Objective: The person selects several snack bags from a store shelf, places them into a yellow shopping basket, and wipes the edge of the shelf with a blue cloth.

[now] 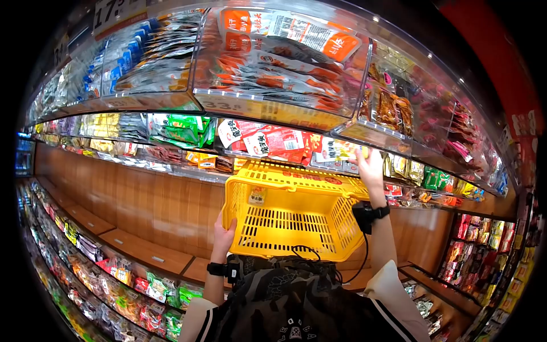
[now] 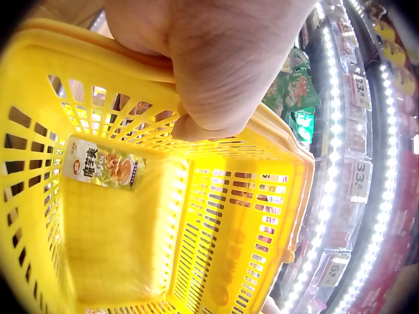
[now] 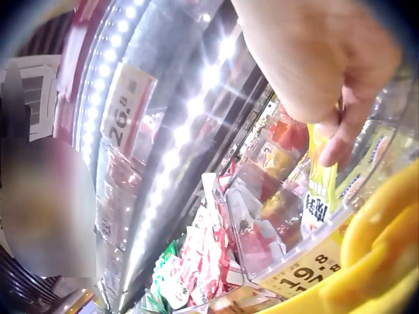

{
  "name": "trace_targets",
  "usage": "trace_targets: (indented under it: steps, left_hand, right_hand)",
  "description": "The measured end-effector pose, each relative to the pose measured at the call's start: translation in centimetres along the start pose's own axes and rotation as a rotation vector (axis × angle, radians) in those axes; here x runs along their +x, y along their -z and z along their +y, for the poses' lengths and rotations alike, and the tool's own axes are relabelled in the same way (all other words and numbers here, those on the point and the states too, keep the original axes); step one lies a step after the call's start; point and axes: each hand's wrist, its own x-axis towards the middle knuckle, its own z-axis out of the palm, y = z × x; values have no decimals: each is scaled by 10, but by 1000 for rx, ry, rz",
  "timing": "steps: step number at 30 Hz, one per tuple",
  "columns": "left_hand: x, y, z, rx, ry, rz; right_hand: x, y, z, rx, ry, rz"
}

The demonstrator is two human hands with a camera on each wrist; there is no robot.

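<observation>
My left hand [image 1: 223,236] grips the rim of a yellow shopping basket [image 1: 268,219] at its left side; in the left wrist view the thumb [image 2: 209,121] curls over that rim. Inside the basket lies a small pale snack packet [image 2: 105,163] with a picture of food on it. My right hand [image 1: 369,170] reaches past the basket's far right corner into a shelf bin. Its thumb and fingers pinch a yellow and white snack packet [image 3: 319,196], upright behind the bin's clear front wall, above a yellow price label [image 3: 308,271].
Red and white packets [image 1: 270,141] and green packets [image 1: 181,130] fill bins left of the right hand. Above juts a clear-fronted shelf [image 1: 273,102] of orange and silver bags. Light strips [image 3: 177,144] run along the shelf edges. Lower shelves [image 1: 114,279] hold more bagged snacks.
</observation>
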Motion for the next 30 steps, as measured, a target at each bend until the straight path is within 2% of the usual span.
trace_targets:
  steps: [1,2,5,7,14,15,16,18,19,21,23,27,30]
  left_hand:
    - [1,-1,3,-19,8,-2]
    - [1,-2,5,-39,20,-1]
    - [1,3,-6,-29,54,-3]
    - [1,0,-3,-46,42,-6]
    - [0,-2,5,-30,30,6]
    - [0,-2,5,-31,30,8]
    - [0,-2,5,-13,12,5]
    - [0,-1,3,5,-5,4]
    - [1,0,2,6,-2,7]
    - [1,-1,2,7,1,5]
    - [0,-3,6,-30,21,-1]
    - [0,1,4,32,0,11]
    - [1,3,-1,48,32,7]
  right_hand:
    - [1,-8,-7,-73,-125,-38]
    - [-1,-20,-1,53,-17,36]
    - [-6,-18,-9,-112,-23,-1]
    - [-9,-11,-9,-851,98,16]
    - [-24,13,-30,-1073,164,-45]
    - [-12,27,-17,-901,292,-88]
    - [-5,29,-14,-900,293,-89]
    - [3,30,-13,-186,-172,-93]
    - [-2,28,-30,-197,-172,-91]
    - [20,31,7,-113,-199,-117]
    - [32,26,20,-19,-209,-116]
    - [45,7,17,21,-244,-142]
    - [52,-1,-2,-395,-268,-317]
